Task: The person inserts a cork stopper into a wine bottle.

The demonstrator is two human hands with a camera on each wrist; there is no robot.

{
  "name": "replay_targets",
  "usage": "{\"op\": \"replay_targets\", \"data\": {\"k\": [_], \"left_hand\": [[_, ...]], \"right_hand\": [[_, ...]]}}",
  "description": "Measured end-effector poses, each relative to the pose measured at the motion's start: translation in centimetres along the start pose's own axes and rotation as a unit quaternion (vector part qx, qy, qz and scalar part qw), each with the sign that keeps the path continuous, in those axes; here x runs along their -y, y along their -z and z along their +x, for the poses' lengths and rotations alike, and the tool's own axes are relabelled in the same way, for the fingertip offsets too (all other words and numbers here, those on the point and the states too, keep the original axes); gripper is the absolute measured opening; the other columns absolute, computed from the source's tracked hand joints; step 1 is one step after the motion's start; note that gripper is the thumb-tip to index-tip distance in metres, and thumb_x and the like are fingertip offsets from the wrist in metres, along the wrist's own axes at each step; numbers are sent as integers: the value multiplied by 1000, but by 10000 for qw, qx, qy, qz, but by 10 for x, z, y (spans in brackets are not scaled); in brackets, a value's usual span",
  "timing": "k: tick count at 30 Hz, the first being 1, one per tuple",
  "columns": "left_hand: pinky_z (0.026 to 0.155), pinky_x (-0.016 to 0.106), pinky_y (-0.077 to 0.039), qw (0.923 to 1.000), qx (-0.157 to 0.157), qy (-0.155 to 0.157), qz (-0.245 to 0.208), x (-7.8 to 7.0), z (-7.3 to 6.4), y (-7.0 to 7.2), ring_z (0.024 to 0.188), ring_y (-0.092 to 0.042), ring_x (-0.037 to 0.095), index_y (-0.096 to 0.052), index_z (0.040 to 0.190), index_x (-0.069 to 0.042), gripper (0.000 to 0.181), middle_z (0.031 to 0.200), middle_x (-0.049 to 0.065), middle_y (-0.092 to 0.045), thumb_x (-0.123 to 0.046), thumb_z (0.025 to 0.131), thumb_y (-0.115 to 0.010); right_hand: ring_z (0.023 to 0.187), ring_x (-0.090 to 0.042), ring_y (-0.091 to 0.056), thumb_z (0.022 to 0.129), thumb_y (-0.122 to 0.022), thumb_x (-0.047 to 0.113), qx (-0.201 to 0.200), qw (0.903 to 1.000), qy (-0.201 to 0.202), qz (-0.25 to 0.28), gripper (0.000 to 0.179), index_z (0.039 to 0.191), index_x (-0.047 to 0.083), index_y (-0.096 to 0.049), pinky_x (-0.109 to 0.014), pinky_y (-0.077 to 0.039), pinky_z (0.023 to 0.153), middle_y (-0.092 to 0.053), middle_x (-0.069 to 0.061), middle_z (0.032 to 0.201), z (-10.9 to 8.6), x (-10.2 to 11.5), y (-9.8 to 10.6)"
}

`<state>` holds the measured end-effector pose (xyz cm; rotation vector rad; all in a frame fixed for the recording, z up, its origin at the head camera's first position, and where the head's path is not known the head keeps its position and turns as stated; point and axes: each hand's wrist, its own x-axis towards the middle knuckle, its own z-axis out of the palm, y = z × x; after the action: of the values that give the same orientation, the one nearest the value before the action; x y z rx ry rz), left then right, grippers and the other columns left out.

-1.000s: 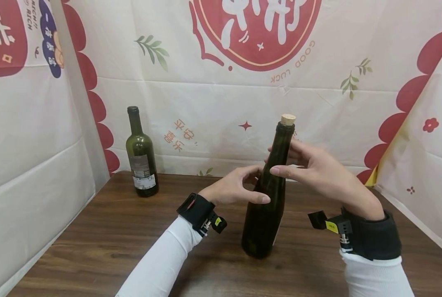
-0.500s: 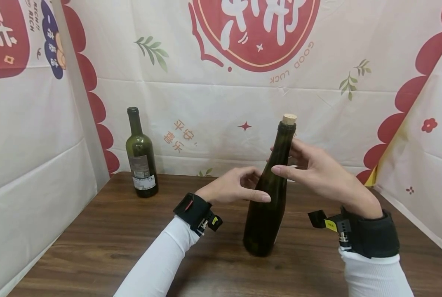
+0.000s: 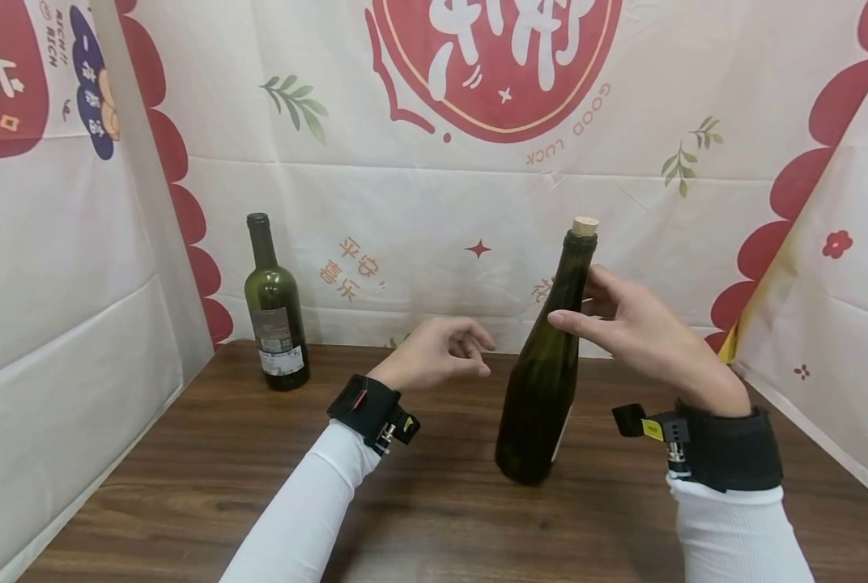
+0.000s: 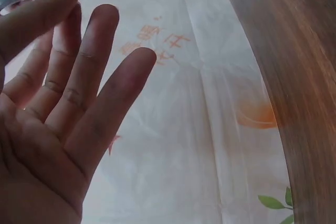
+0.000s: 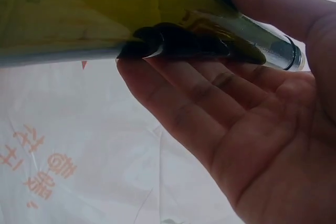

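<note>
A dark green glass wine bottle [image 3: 539,405] with a cork [image 3: 585,227] in its mouth leans a little to the right. Thumb and fingers of my right hand [image 3: 641,328] hold it at the neck and shoulder. In the right wrist view, the fingertips lie against the glass of the bottle [image 5: 131,19], with the thumb on the opposite side. Whether its base touches the table cannot be told. My left hand [image 3: 437,352] is to the bottle's left, apart from it, with loosely bent fingers; the left wrist view shows the palm of the hand [image 4: 58,119] holding nothing.
Another green wine bottle [image 3: 277,316], uncorked and labelled, stands upright at the back left of the wooden table [image 3: 259,502]. A printed white cloth [image 3: 405,202] hangs behind the table and along both sides.
My left hand has come away from the bottle and moved left. The right hand has shifted the bottle slightly right and away from me. The other bottle has stayed put.
</note>
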<state>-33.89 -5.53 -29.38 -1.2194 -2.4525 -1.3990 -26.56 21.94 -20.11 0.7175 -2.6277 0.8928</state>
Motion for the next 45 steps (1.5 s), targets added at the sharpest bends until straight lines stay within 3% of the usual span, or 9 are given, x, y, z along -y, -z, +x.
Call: {"op": "replay_targets", "data": {"k": [4,8,11,14,18,24,34,45], "left_hand": [[81,30,-57,10000,-64,16,-26,3,-2,6,87,-73,13,-74,116,-9,23,94,1,-76,-5,94,-81],[82,31,-59,9998,-28,137,-151,4,-4,11,90,-74,13,-74,116,-8,21,98,3,-77,-1,96,-78],[84,33,-59,9995,38,214,-247,5,-4,13,93,-75,18,-75,116,-6,20,101,7,-78,1,97,-75],[86,32,-59,9997,61,176,-173,6,-4,12,99,-76,23,-75,116,-4,22,104,11,-78,7,98,-71],[88,29,-58,9998,-4,115,137,5,-3,11,103,-75,22,-76,116,-4,24,107,7,-79,9,98,-68],[93,33,-56,9982,-240,402,378,6,-5,15,110,-72,21,-75,124,-9,26,116,1,-77,-3,98,-75],[107,42,-50,9949,-565,403,729,10,-9,26,128,-62,27,-70,135,-7,38,136,7,-69,-5,98,-75],[111,52,-46,9900,-818,935,672,12,-16,38,141,-52,31,-64,143,-11,45,148,10,-61,-14,100,-76]], "right_hand": [[121,-39,-68,103,-74,32,-52,9999,-101,57,55,146,4,-54,-57,-53,98,-67,-18,135,1,-8,3],[126,-42,-65,103,-73,31,-135,9997,-194,64,59,150,3,-51,-33,-56,94,-64,-20,138,2,-16,6],[128,-43,-64,104,-72,30,-217,9994,-260,63,60,152,2,-48,-18,-51,87,-64,-22,138,4,-21,7],[128,-47,-62,105,-71,28,-312,9991,-277,105,58,150,-1,-48,-35,-57,95,-63,-26,137,5,-25,8],[128,-49,-61,106,-70,27,-441,9985,-314,109,55,146,-3,-48,-63,-50,101,-62,-31,136,7,-30,8],[128,-54,-59,107,-68,26,-538,9979,-361,61,57,148,-5,-45,-66,-48,101,-58,-36,138,7,-37,11],[131,-61,-52,108,-66,23,-617,9962,-618,-78,66,154,-10,-33,-70,-44,103,-45,-44,148,10,-47,12],[134,-64,-46,108,-61,17,-888,9933,-743,46,73,159,-15,-19,-71,-44,103,-40,-47,148,12,-60,11]]}}
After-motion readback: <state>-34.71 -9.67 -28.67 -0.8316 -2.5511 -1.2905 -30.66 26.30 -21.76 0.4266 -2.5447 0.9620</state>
